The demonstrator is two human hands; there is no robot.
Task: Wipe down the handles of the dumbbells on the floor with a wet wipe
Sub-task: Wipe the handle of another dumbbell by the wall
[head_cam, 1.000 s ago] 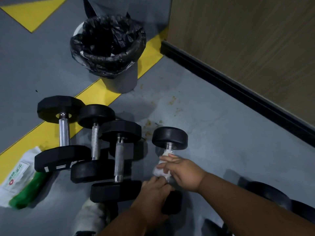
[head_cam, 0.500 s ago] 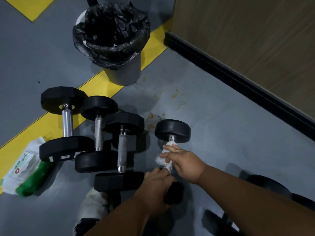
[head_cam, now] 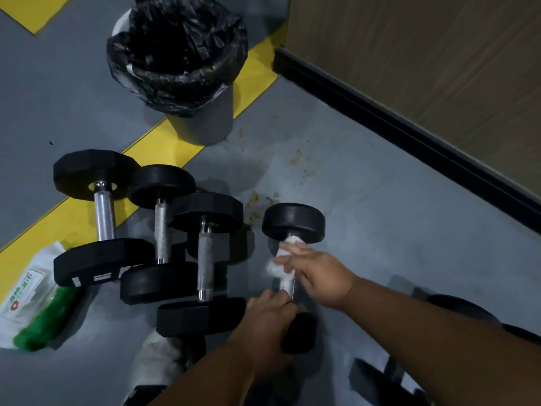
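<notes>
A: We're pinching the wet wipe (head_cam: 279,260) round the handle (head_cam: 287,284) with our right hand (head_cam: 317,276), up near the far weight of the rightmost dumbbell (head_cam: 293,222).

B: And our left hand (head_cam: 268,319) is clamping the near weight, steadying it.

A: We're risking a roll if that grip loosens, or the wipe bunching and missing the knurling.

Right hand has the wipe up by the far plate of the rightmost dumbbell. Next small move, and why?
Probably slide the right hand with the wet wipe back along the handle toward the left hand. The wipe sits bunched at the far plate, and bare metal shows nearer the left hand's grip.
</notes>
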